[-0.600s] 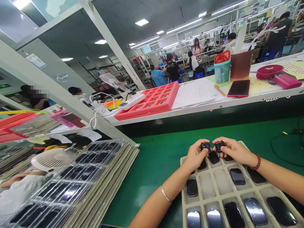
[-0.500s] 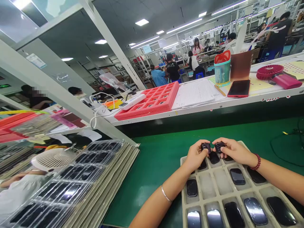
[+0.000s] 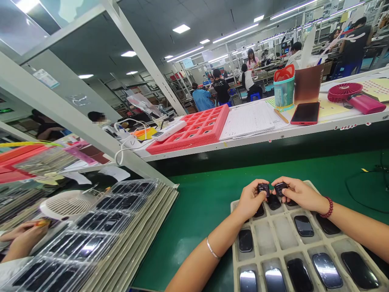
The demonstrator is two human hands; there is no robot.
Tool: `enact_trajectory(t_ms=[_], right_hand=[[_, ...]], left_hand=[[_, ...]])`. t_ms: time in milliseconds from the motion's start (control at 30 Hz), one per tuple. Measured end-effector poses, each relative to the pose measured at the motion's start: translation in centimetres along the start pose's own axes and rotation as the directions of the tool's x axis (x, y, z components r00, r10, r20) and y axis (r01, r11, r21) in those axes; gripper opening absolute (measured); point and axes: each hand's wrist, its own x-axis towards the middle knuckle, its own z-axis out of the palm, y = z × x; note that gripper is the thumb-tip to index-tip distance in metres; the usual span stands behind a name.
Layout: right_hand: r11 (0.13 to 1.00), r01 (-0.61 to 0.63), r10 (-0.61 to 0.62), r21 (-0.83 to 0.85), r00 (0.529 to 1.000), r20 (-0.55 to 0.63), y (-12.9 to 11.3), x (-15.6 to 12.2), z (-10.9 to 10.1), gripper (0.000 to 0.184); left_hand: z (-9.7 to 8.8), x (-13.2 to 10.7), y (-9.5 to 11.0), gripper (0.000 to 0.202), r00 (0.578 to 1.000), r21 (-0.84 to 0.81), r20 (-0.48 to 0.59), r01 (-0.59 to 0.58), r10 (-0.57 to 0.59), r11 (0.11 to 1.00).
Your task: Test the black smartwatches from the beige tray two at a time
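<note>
My left hand pinches a small black device above the far end of a beige compartment tray. My right hand holds a second small black device beside it. The two devices are nearly touching, screens facing me. Several glossy black devices lie in the tray's pockets below and in front of my hands; a few pockets are bare. A silver bangle is on my left wrist and a red bead bracelet on my right.
A stack of clear blister trays with dark devices lies on the green mat at left. A white fan and another person's hand are far left. The shelf behind holds a red tray, papers, a red phone.
My hands and the two devices have barely moved. The other person's hand at the far left has shifted lower.
</note>
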Motion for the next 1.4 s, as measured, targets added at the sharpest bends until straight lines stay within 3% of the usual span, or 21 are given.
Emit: enact_trajectory(t_ms=[367, 600, 1033, 1400], right_hand=[[1.000, -0.004, 0.004, -0.012, 1.000, -0.002, -0.2, -0.1, 0.1, 0.032], [0.999, 0.038, -0.036, 0.022, 0.998, -0.055, 0.1, 0.1, 0.0, 0.042], [0.999, 0.047, -0.047, -0.024, 0.999, 0.016, 0.8, 0.0, 0.0, 0.040], [1.000, 0.019, -0.019, -0.002, 1.000, -0.009, 0.4, -0.1, 0.0, 0.033]], left_hand=[[0.0, 0.0, 0.1, 0.029, 1.000, 0.009, 0.007, -0.001, 0.000, 1.000], [0.1, 0.0, 0.2, 0.036, 0.999, 0.011, -0.033, -0.005, 0.005, 1.000], [0.0, 0.0, 0.7, 0.027, 0.998, -0.033, -0.067, 0.005, -0.007, 0.999], [0.0, 0.0, 0.5, 0.042, 0.999, 0.023, -0.039, 0.007, -0.006, 1.000]])
